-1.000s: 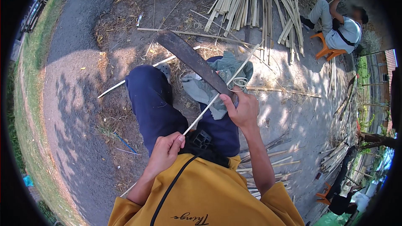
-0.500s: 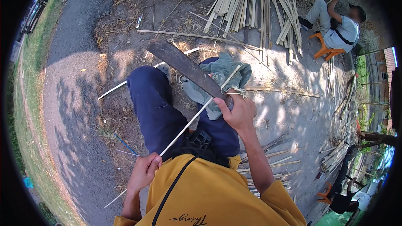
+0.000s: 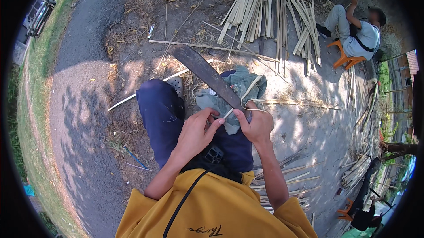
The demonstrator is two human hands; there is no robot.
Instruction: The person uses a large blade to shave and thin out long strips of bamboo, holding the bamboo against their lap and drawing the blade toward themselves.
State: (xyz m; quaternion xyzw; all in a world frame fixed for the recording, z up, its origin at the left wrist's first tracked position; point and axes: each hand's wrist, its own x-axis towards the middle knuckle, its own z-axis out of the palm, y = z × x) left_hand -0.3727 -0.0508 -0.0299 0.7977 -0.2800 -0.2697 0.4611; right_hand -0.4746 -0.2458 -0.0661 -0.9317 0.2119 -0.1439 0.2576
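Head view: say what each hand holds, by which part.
The right hand holds the knife by its handle end; the left hand pinches the strip close to the knife.

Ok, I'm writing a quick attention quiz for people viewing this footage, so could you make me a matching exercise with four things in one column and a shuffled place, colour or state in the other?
Things
1. Broad blade
2. Cloth
3. Upper-right stool
4. Left hand

Places, colours, states
A. Orange, with a person sitting on it
B. Gripping a thin pale strip
C. Dark, held in the right hand
D. Grey-green, draped over the right leg

Right pairs: 1-C, 2-D, 3-A, 4-B
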